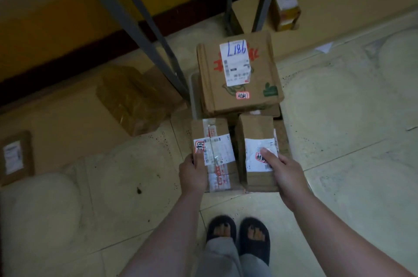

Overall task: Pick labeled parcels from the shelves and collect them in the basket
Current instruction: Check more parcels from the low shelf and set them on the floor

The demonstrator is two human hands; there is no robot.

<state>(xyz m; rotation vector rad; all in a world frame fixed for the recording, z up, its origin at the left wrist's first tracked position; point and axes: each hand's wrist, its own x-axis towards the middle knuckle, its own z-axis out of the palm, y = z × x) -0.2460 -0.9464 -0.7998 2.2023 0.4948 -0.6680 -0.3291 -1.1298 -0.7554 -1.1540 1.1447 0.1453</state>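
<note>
Tiled floor (339,118); basket (192,93) mostly hidden under parcels (239,73), rim perhaps plastic.

Large box (239,104): the white label (235,61) carries blue handwriting that reads "L186" from this side (or "9817" if turned round). The red printed characters beside it are partly covered and illegible.

Red-framed stickers sit on the large box, the left small box (220,177) and the right small box (253,127). Only "超" on the right one can be read. The barcode print is too small to read.

Both hands (194,172) (287,175) gripping two small parcels (213,152) (257,152), basket (194,93) below
</note>
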